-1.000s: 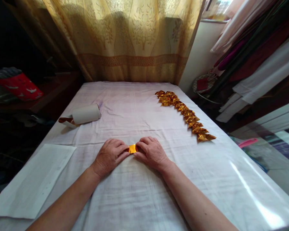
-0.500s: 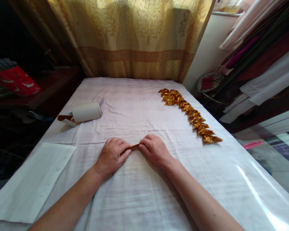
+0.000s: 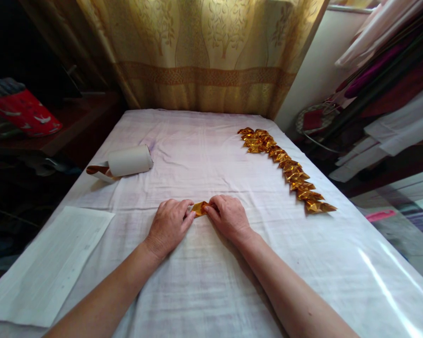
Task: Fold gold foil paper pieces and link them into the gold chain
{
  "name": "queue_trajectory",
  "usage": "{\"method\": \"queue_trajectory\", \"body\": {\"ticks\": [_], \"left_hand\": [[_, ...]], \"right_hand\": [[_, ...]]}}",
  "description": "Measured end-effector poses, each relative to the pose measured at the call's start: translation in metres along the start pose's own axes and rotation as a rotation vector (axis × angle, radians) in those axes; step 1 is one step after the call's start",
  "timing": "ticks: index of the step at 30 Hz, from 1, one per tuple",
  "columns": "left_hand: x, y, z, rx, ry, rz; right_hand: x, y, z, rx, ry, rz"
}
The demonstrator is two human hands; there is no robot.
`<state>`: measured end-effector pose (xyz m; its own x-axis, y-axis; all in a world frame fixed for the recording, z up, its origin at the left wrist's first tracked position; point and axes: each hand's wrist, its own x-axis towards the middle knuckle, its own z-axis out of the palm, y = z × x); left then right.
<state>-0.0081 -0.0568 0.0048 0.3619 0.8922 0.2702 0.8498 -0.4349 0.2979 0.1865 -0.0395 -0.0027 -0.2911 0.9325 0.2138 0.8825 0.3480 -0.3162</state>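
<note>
Between my two hands, low over the cloth, is a small piece of folded gold foil paper (image 3: 199,208). My left hand (image 3: 171,223) is closed on its left end, thumb and fingers pinching. At the other end, my right hand (image 3: 229,215) pinches the foil with thumb and fingertips. The shiny gold face between them is visible; both ends are covered by fingers. Off to the right, several folded gold foil pieces (image 3: 292,171) lie in an overlapping slanting row. A white paper roll (image 3: 130,160) with a gold inner side rests at the left, its loose end curling out.
A white sheet of paper (image 3: 52,265) lies at the left front of the bed-like surface, which has a white cloth (image 3: 193,141) over it. Behind hangs a gold curtain (image 3: 204,75). A red container (image 3: 24,112) stands on a dark shelf at left; hanging clothes (image 3: 391,108) are at right.
The foil between my hands has turned from a thin edge to a wider gold face. Both hands remain pinched on it. The whole view has shifted slightly.
</note>
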Motion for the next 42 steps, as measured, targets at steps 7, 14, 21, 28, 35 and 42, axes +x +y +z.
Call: {"method": "queue_trajectory", "body": {"ticks": [7, 14, 21, 28, 35, 42], "left_hand": [[0.000, 0.000, 0.007, 0.059, 0.031, -0.012], [-0.002, -0.001, 0.008, 0.019, 0.010, -0.026], [0.000, -0.001, 0.007, -0.007, -0.049, -0.066], [0.000, 0.001, 0.008, 0.012, -0.062, -0.079], [0.000, 0.000, 0.007, -0.005, -0.055, -0.087], [-0.005, 0.001, 0.010, 0.103, 0.021, 0.023]], "right_hand": [[-0.003, 0.001, 0.009, 0.035, 0.100, 0.015], [-0.002, 0.001, 0.008, 0.019, 0.081, 0.016], [-0.004, 0.001, 0.008, -0.005, 0.083, 0.009], [-0.014, -0.015, 0.005, -0.044, -0.138, -0.251], [-0.021, -0.003, -0.002, -0.111, -0.276, -0.153], [-0.026, 0.006, -0.005, -0.161, -0.283, -0.104]]}}
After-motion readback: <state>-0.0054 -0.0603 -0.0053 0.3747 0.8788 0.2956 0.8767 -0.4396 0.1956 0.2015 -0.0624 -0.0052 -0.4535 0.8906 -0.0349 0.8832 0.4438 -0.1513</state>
